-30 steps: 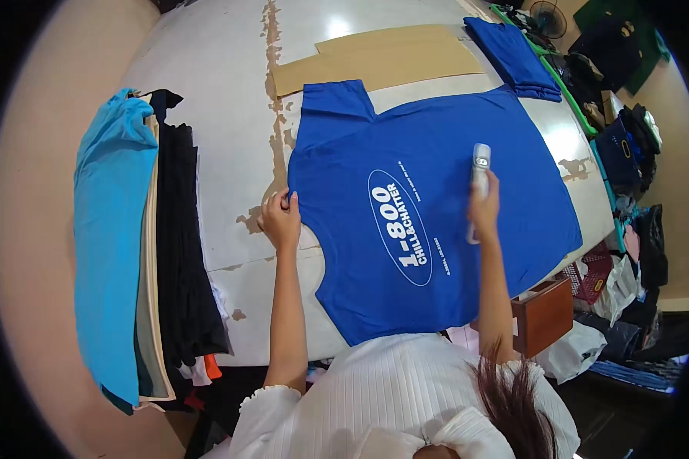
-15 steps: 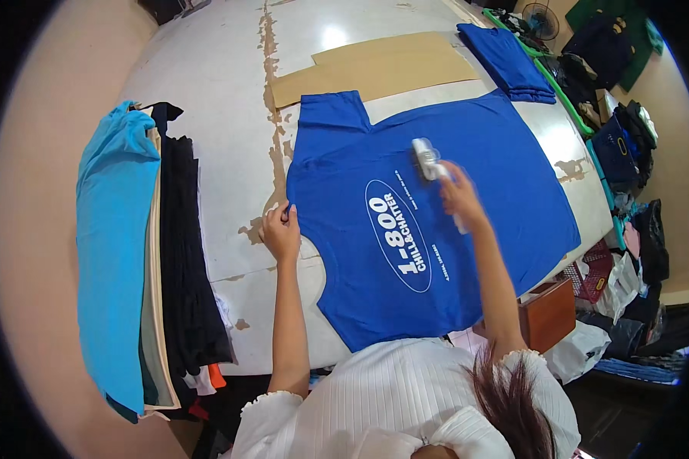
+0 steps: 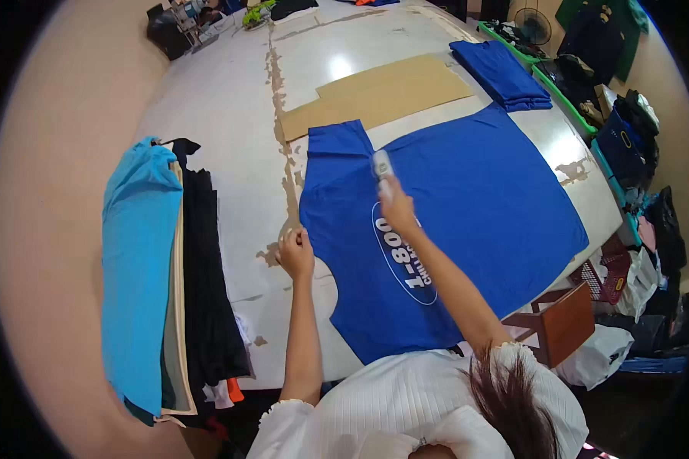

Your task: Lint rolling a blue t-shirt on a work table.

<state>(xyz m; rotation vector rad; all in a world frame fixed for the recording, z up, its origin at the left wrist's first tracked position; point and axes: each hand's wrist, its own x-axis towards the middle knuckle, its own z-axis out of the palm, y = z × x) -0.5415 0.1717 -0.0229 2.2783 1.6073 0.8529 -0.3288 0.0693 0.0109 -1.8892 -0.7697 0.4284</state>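
A blue T-shirt (image 3: 497, 206) with a white oval print lies spread flat on the white table (image 3: 230, 115), its collar side toward the left. My right hand (image 3: 396, 208) is closed round the handle of a white lint roller (image 3: 381, 163), slightly blurred, over the shirt near the upper sleeve. My right forearm covers part of the print. At the shirt's left edge, near the neckline, my left hand (image 3: 295, 252) has its fingers curled and pinches the fabric.
Brown cardboard (image 3: 390, 92) lies beyond the shirt, with folded blue shirts (image 3: 501, 75) at its right. Stacked clothes, light blue (image 3: 139, 283) and black (image 3: 207, 283), hang at the left. A wooden chair (image 3: 563, 325) and crates (image 3: 608, 268) stand at the right.
My right hand has moved the lint roller left across the shirt, toward the sleeve. My left hand stays at the shirt's edge. The view has shifted, showing more of the table's far end.
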